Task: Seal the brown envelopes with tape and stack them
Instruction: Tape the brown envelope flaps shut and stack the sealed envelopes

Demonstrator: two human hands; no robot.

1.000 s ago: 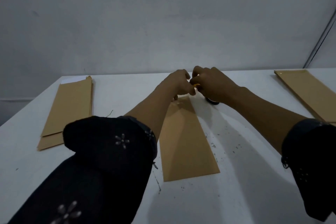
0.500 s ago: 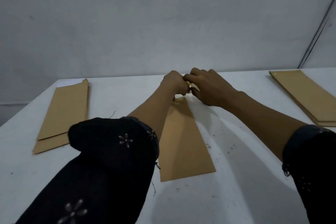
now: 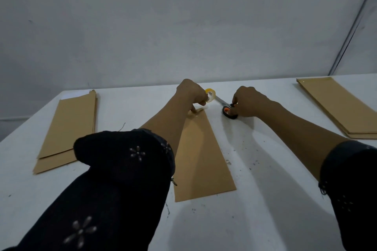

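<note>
Two hands at the far end of the middle envelope (image 3: 201,155), tape and scissors in play.

Your left hand (image 3: 191,92) grips the tape roll (image 3: 210,94) above the envelope's far edge, one finger pointing down onto the flap. Your right hand (image 3: 250,102) curls round the scissors (image 3: 227,109) by their black-and-orange handles; they rest on the table (image 3: 265,210), blades toward the roll. One envelope stack (image 3: 67,130) lies far left, another stack (image 3: 338,108) far right, both well apart from the middle one.
</note>
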